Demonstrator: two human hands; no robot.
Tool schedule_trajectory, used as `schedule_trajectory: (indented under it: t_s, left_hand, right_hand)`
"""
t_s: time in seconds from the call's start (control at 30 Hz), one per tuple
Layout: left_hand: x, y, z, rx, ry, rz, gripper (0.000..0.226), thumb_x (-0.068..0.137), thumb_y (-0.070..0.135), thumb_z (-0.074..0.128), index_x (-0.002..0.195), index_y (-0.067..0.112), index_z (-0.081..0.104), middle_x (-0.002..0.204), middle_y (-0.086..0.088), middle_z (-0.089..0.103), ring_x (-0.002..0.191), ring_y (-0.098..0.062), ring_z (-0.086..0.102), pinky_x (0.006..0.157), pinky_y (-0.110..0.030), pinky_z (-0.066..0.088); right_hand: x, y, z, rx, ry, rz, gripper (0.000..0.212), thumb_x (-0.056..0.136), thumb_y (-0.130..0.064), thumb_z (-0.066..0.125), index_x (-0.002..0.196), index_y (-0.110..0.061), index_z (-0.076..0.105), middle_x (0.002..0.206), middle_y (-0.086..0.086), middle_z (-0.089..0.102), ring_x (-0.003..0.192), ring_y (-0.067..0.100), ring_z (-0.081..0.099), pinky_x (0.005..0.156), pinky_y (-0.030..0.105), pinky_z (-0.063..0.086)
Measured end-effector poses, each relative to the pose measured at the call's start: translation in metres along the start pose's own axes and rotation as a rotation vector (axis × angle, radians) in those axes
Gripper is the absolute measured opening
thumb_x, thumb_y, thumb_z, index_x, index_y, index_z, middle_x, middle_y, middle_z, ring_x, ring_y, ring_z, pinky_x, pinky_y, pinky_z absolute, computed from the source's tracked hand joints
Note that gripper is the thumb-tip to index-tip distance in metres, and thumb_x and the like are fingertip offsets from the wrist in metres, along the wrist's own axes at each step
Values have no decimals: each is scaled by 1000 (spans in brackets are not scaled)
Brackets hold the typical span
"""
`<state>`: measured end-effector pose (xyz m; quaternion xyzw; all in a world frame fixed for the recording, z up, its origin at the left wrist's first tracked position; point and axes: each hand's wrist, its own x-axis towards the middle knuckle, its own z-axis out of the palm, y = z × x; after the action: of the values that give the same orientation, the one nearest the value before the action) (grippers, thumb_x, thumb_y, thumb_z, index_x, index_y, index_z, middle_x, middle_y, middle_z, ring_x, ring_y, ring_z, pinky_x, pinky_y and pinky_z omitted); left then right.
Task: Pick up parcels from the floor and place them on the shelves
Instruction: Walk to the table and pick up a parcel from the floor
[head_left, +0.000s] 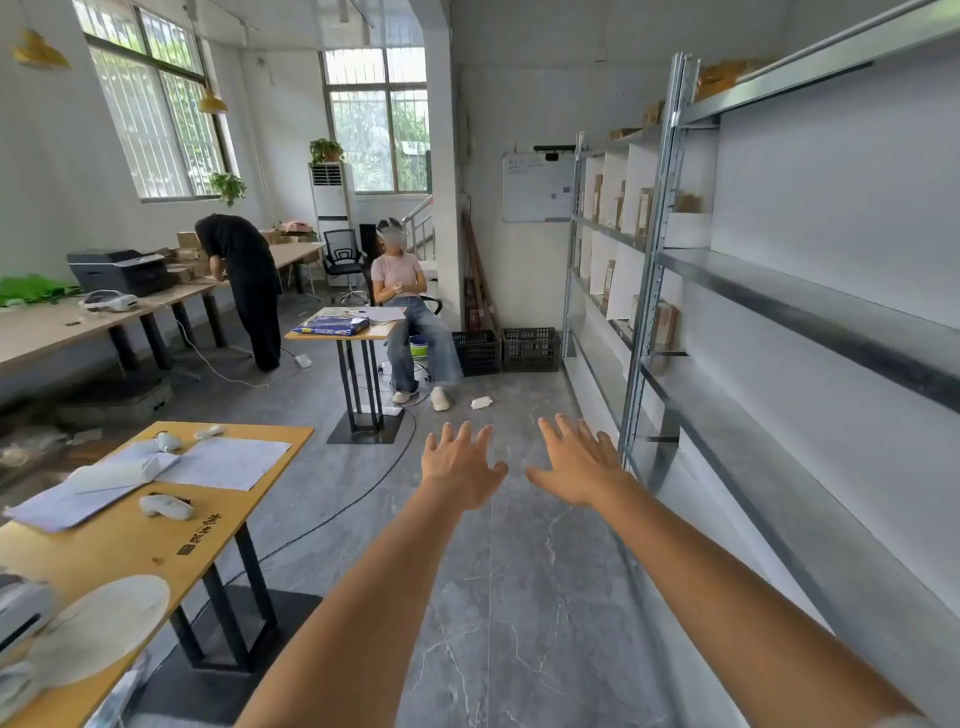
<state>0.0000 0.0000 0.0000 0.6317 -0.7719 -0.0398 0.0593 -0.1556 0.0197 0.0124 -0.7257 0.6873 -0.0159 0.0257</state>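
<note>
The only thing on the floor (519, 597) that could pass for a parcel is a small white packet (481, 402) lying on the grey tiles ahead, near the feet of a seated person (410, 322) and well apart from both hands. It looks soft and rounded, like a padded mailer, though it is too small here to be sure. Brown parcels (644, 210) already stand upright in the far bays of the metal shelves (779, 270) along the right wall; the near bays look bare.

Neither hand holds anything. The left hand (462, 470) and the right hand (576, 467) are stretched out forward over the floor, palms down, fingers (449, 434) spread wide and apart from each other. My reading is that this is the stage between parcels: empty-handed and looking for the next pick.

The next move, as I judge it, calls for walking forward past the small worktop (345, 332) with the blue pack on it, stooping to the white packet and closing the fingers round it, then turning right to an open shelf. Two black crates (506, 351) by the pillar may hold more, but their contents cannot be made out.
</note>
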Motion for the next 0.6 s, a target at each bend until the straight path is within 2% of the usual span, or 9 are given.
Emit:
schedule_trajectory:
  t_s: [0.33, 0.6]
  left_hand:
    - [47, -25, 17, 12, -46, 12, 62, 97, 43, 32, 153, 25, 12, 162, -7, 14, 150, -33, 5, 122, -49, 8]
    - [145, -34, 34, 20, -74, -13, 61, 97, 41, 34, 152, 24, 15, 161, -7, 15, 150, -32, 5, 122, -49, 9]
  right_hand:
    - [49, -2, 22, -3, -78, 34, 73, 95, -53, 33, 153, -18, 5, 162, 10, 4, 148, 33, 6, 119, 52, 13]
    - [158, 13, 37, 11, -116, 1, 67, 96, -49, 33, 152, -19, 11, 162, 6, 5, 148, 32, 10, 118, 50, 15]
